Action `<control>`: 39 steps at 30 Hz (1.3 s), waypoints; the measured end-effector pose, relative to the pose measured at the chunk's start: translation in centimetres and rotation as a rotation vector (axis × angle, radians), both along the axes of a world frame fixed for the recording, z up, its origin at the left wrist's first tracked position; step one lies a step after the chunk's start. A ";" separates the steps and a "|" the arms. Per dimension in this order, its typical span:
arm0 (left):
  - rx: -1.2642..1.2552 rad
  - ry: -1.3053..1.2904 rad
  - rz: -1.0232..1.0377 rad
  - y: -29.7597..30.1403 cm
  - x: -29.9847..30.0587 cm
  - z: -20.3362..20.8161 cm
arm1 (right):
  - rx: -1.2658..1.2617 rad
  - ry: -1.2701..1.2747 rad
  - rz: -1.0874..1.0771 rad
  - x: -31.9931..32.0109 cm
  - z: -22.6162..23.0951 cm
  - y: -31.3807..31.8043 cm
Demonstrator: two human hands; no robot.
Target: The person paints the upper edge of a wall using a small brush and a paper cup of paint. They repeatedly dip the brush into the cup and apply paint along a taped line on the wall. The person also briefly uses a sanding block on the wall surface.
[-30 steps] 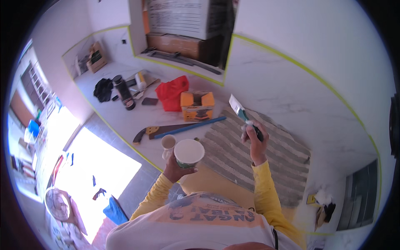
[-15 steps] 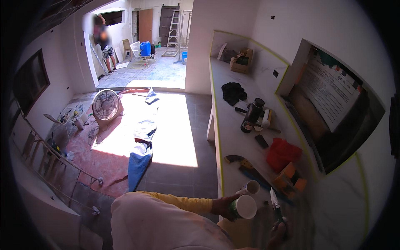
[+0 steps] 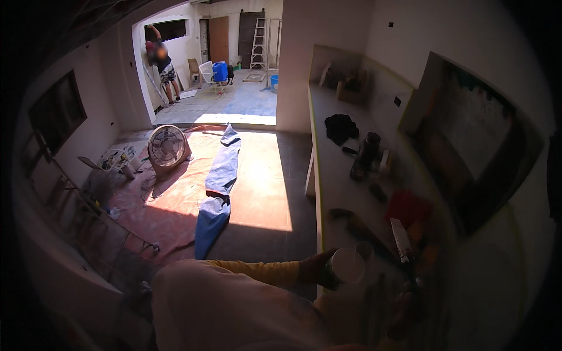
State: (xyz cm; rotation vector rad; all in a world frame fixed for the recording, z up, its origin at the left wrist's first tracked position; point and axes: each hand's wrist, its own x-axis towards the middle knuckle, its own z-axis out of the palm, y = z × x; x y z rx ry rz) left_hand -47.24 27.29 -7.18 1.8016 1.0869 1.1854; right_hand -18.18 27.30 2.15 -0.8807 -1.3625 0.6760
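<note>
The view is turned further away from the wall than a second ago, so now the room fills the frame and the work sits low at the lower right. The left hand [image 3: 313, 268] still keeps its grip closed around the white cup [image 3: 346, 266], held over the edge of the table [image 3: 333, 181]. The right hand [image 3: 410, 292] is dark and blurred; it seems to hold the paint brush [image 3: 401, 238] upright, but I cannot tell its grip for sure. The painting looks paused. A person [image 3: 159, 61] works at the upper left, near a fan [image 3: 167, 147].
</note>
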 end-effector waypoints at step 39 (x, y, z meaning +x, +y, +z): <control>0.334 -0.006 -0.442 18.3 5.3 1.2 | -0.176 -0.378 -0.361 -2.7 15.4 -0.5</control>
